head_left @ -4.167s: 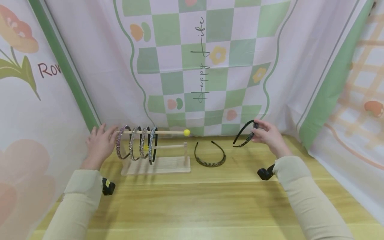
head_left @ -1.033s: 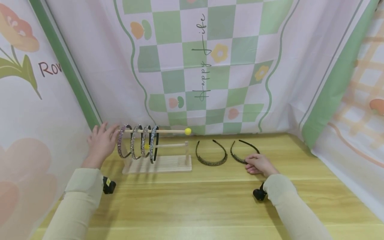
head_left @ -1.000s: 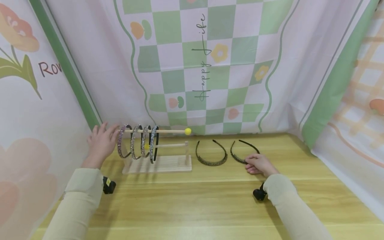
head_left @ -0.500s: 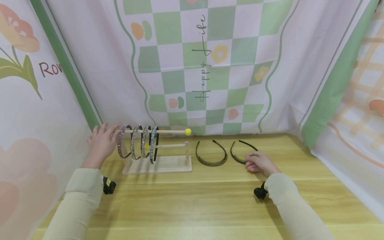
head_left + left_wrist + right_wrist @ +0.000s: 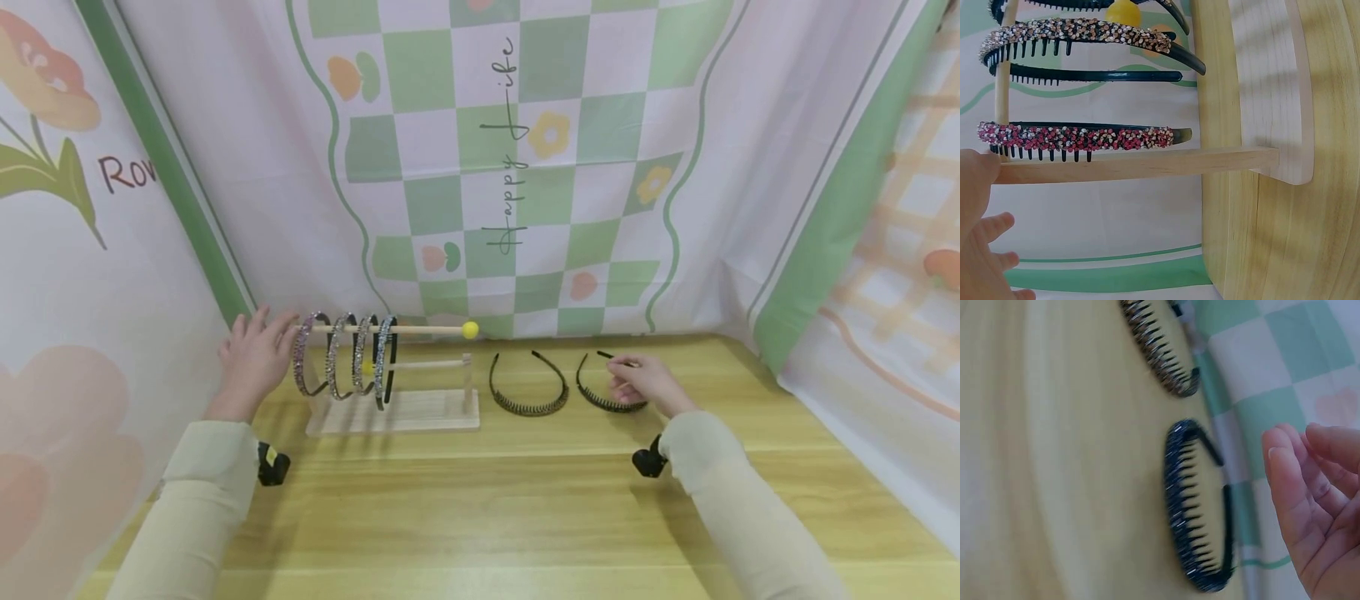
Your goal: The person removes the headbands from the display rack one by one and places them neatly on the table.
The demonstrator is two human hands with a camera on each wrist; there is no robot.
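My left hand (image 5: 255, 358) rests against the left end of a wooden headband stand (image 5: 438, 411), its fingers loosely spread. In the left wrist view, its tip meets the top of the stand's post (image 5: 1147, 169), beside a pink rhinestone headband (image 5: 1085, 136). Several sparkly headbands hang along the upper rod (image 5: 431, 330). My right hand (image 5: 647, 383) hovers over a dark toothed headband (image 5: 592, 400) lying on the table, hiding part of its right side. The right wrist view shows nothing between the fingers, apart from that headband (image 5: 1174, 500). To its left lies a brownish toothed headband (image 5: 528, 409).
A yellow ball (image 5: 470, 330) caps the rod's right end, and a lower rod (image 5: 427, 365) runs beneath it. The wooden table (image 5: 480, 517) stretches toward me. A checked curtain (image 5: 487, 175) hangs right behind the table's back edge.
Earlier, my right hand held the dark headband in the air; it then laid it on the table beside the brownish one. Now it has let go and lifted. My left hand stays put.
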